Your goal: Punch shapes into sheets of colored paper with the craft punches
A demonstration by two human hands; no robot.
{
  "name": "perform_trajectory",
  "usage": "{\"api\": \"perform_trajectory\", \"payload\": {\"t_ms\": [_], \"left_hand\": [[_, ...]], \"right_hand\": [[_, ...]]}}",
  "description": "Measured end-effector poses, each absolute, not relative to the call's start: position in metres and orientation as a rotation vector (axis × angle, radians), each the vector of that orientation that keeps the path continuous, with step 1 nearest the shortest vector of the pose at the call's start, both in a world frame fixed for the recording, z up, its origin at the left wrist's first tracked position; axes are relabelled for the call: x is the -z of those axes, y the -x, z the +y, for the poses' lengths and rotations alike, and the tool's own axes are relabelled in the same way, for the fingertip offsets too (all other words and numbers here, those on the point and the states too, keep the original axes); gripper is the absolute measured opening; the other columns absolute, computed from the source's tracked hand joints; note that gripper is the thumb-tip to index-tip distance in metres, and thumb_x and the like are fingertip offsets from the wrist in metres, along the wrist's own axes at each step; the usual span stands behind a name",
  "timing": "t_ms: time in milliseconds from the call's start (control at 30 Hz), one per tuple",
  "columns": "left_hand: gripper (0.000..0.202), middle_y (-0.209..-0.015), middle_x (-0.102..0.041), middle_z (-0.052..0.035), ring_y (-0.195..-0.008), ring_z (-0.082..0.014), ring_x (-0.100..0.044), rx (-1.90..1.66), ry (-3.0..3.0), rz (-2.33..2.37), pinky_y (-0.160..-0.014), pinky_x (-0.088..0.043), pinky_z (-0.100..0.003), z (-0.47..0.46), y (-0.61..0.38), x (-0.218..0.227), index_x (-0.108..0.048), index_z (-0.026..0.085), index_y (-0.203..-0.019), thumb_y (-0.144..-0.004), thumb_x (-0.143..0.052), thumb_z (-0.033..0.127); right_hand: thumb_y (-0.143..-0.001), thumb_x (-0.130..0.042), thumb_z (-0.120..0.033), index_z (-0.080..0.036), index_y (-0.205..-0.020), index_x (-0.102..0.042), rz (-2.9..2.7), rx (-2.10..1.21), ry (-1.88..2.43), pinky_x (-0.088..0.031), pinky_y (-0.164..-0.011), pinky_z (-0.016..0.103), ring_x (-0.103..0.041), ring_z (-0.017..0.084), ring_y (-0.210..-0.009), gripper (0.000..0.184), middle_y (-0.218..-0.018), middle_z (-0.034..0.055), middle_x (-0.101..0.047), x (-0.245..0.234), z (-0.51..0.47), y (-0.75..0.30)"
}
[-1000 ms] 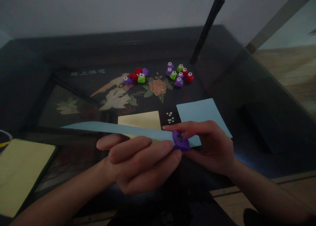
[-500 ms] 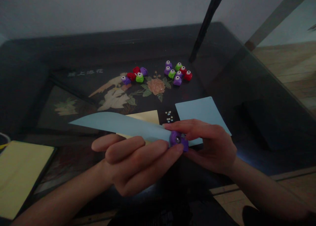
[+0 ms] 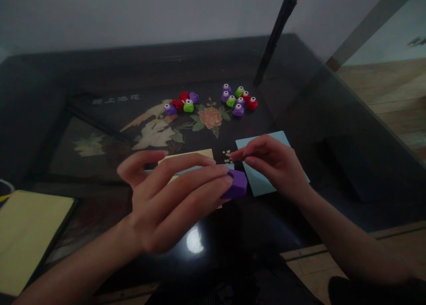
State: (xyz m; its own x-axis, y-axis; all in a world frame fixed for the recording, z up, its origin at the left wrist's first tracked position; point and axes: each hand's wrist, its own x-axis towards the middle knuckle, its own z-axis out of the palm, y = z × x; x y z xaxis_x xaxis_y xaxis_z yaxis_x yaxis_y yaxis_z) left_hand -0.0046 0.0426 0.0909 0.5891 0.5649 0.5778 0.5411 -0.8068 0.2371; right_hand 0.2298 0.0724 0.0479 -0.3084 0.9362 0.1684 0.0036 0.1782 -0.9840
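My left hand [image 3: 176,194] is closed on a purple craft punch [image 3: 237,184], held above the table near its front edge. A light blue paper sheet [image 3: 229,166] shows behind the left fingers, mostly hidden by them; whether it still sits in the punch cannot be made out. My right hand [image 3: 276,163] is over a second blue sheet [image 3: 261,185] lying flat. Its thumb and fingertips are drawn together at a little cluster of small pale cutouts [image 3: 226,153]. Anything between those fingertips is too small to tell. A cream sheet [image 3: 189,154] lies beneath the left hand.
Several purple, green and red punches stand in a right group [image 3: 238,110] and a left group [image 3: 188,105] farther back. A yellow paper pad [image 3: 33,234] lies at the left. A black pole [image 3: 274,38] rises at the back; a dark flat object [image 3: 353,167] lies right.
My right hand has let go of the punch and moved to the small cutouts. My left hand has turned the punch over, and the blue paper has dropped lower behind the fingers.
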Motion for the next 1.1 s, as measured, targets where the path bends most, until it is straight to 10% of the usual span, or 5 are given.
{"api": "perform_trajectory", "payload": {"t_ms": [300,1100], "left_hand": [[0.024,-0.086,-0.074,0.0009,-0.076,-0.0129,-0.070,-0.925,-2.491,1.085,-0.072,-0.055,-0.022,0.046,0.003,-0.118,-0.065,0.021,-0.099,-0.090,-0.058,0.043],[0.019,-0.097,-0.077,-0.0016,-0.083,-0.0164,-0.072,-1.128,-2.728,0.890,-0.084,-0.055,-0.037,0.047,-0.005,-0.094,-0.064,0.022,-0.104,-0.085,-0.068,0.022]], "right_hand": [[-0.079,-0.074,-0.025,-0.020,-0.090,-0.064,-1.339,-1.536,0.847,-0.053,-0.070,0.022,-0.067,0.011,-0.078,0.015,-0.086,0.0003,-0.069,-0.070,0.050,-0.215],[-0.070,-0.081,-0.023,-0.021,-0.091,-0.072,-0.802,-2.086,0.633,-0.053,-0.068,0.017,-0.066,0.007,-0.070,0.023,-0.081,-0.0021,-0.072,-0.060,0.042,-0.204]]}}
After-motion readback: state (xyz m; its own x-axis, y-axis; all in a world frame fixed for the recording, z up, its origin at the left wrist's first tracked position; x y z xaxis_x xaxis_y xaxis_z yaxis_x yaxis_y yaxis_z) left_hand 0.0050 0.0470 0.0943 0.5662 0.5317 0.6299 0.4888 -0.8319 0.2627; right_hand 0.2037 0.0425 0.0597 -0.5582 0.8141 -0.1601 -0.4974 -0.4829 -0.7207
